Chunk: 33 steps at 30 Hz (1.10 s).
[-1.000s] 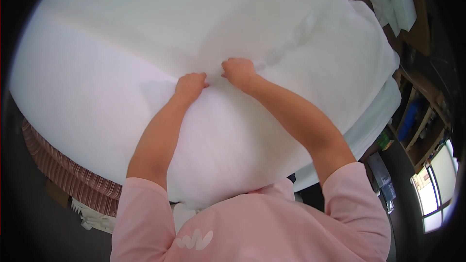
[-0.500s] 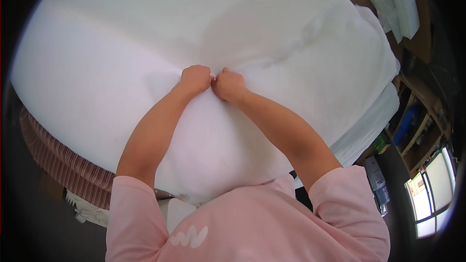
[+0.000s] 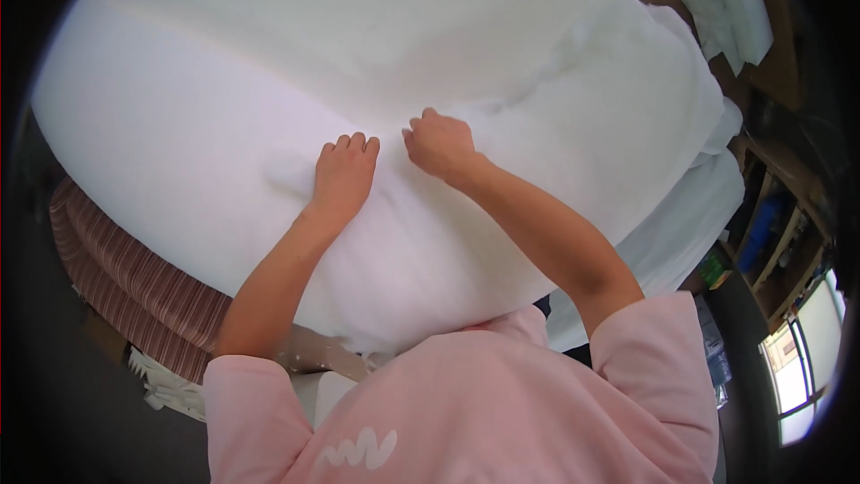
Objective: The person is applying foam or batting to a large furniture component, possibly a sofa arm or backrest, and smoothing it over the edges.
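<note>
1. Broad, soft white fibrous sheet (image 3: 430, 260): spread before the torso, creased near the hands, likely laid wide for two-handed reach.
2. Left hand (image 3: 348, 175): fingers bent onto sheet, perhaps steadying it; thumb hidden, can't tell if pinching.
3. Right hand (image 3: 441, 143): apart from left, fingers curled; grip unclear.
4. Brown striped fabric padding (image 3: 148, 278): lower-left edge, probably support.
</note>
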Each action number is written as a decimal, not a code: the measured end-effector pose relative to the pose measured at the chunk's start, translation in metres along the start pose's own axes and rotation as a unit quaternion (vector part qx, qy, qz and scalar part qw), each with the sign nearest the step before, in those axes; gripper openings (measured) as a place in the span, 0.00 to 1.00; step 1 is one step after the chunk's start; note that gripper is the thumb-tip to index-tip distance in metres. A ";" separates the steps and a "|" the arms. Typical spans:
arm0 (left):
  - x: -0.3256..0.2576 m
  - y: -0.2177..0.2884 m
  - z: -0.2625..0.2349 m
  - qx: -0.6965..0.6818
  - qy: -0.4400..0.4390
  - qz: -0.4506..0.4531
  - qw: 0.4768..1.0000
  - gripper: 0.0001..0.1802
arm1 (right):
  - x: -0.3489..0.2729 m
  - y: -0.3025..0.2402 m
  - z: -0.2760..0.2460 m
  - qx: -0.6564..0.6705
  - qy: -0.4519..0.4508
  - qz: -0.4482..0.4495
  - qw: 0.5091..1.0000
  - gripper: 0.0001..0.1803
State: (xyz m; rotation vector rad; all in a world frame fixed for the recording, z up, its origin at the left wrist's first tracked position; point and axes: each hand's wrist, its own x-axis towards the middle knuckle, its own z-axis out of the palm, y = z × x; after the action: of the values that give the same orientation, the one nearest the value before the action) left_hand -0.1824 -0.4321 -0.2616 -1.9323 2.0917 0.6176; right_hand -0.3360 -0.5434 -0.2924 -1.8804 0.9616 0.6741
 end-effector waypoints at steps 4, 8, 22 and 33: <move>0.018 0.016 -0.020 -0.110 -0.110 -0.056 0.986 0.18 | -0.038 -0.011 0.039 -0.014 0.024 -0.004 1.000 0.20; 0.025 0.010 -0.037 -0.110 -0.245 -0.070 0.961 0.20 | -0.031 -0.009 0.044 -0.032 -0.006 -0.004 0.999 0.22; -0.060 0.023 -0.078 -0.005 0.007 -0.058 0.998 0.24 | -0.033 0.012 0.032 0.002 0.060 -0.016 0.998 0.22; -0.073 0.027 -0.094 -0.158 -0.125 -0.017 0.979 0.14 | -0.126 -0.052 0.063 -0.034 0.094 -0.048 0.994 0.26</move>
State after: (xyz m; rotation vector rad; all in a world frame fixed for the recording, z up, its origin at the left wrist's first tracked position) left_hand -0.1902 -0.4083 -0.1420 -1.9194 1.8914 1.1814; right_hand -0.3661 -0.4283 -0.2012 -2.0645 0.9695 0.4832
